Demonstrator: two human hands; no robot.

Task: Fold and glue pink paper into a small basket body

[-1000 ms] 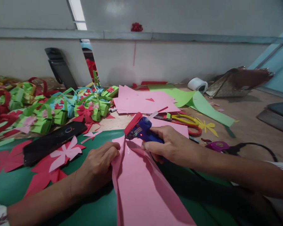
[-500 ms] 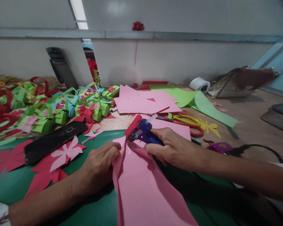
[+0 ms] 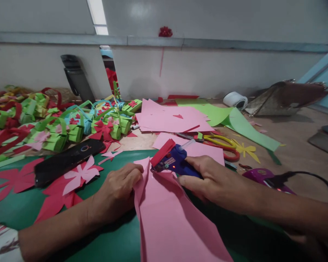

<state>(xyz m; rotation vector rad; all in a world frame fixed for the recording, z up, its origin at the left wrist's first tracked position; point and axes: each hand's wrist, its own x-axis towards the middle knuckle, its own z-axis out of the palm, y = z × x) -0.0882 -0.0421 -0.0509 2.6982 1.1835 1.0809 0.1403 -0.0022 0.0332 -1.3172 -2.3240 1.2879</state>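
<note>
My left hand (image 3: 122,187) is closed, pinching the left edge of a folded pink paper sheet (image 3: 177,222) that stretches down toward me. In my right hand (image 3: 207,178) is a blue hot glue gun (image 3: 177,162), wrapped by my fingers, with a small red light lit on its side. A clear glue stick pokes out of its back, and red material covers its top. The gun's nozzle end is at the top of the pink paper, near its open fold; the exact tip is hidden.
Paper baskets (image 3: 54,136) crowd the left, behind a black phone (image 3: 68,160) and red and pink paper flowers (image 3: 79,176). Pink sheets (image 3: 172,118), yellow-handled scissors (image 3: 221,140), a purple device with a cable (image 3: 262,176) and a bag (image 3: 284,98) lie beyond my right hand.
The glue gun has shifted slightly along the top of the pink paper and tilted a little. My left hand keeps its pinch. The whole view has moved slightly.
</note>
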